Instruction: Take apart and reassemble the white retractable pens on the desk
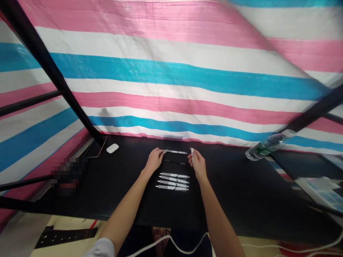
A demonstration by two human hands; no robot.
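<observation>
My left hand (pixel 154 159) pinches one end of a white pen body (pixel 175 152), which extends to the right just above the table. My right hand (pixel 197 163) holds a small white pen part (pixel 192 154) upright in its fingertips, a short gap from the pen's far end. A thin black pen refill (pixel 174 162) lies on the black table (pixel 241 200) between my hands. Just nearer me, several white pens (pixel 173 182) lie side by side.
A white earbud case (pixel 112 148) lies at the table's far left. A clear water bottle (pixel 268 147) stands out at the right. Black frame poles (pixel 50 71) and a striped tarp (pixel 171 78) surround the table. A white cable (pixel 171 242) runs below its near edge.
</observation>
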